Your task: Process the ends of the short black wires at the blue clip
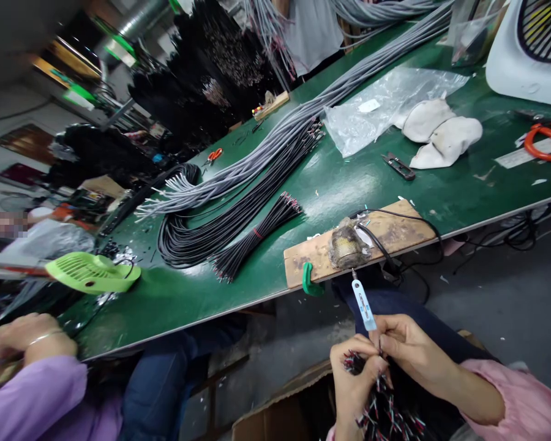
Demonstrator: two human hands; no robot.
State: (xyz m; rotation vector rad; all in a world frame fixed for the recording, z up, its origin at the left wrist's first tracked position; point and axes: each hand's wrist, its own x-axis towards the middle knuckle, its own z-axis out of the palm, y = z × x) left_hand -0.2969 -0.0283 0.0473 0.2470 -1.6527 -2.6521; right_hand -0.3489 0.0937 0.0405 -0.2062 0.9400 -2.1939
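Observation:
My left hand (356,373) is closed around a bundle of thin black cables (386,413), whose stripped ends show red, white and dark wires. Close beside it, my right hand (404,343) has its fingertips pinched together by the cable ends. What lies between those fingertips is too small to make out. A flat light-blue piece with a metal tip (364,305) reaches from the right fingers up toward the board; whether they grip it is unclear. Above it, a grimy yellowish block (348,245) sits on a wooden board (397,229) at the table edge.
A green clamp (309,280) is on the board's edge. Black cable bundles (257,236) and long grey cables (239,165) lie across the green table (202,288). To the right are snips (398,166), white gloves (445,131), orange scissors (544,144) and a fan (514,73). A co-worker's purple sleeve (50,392) is at left.

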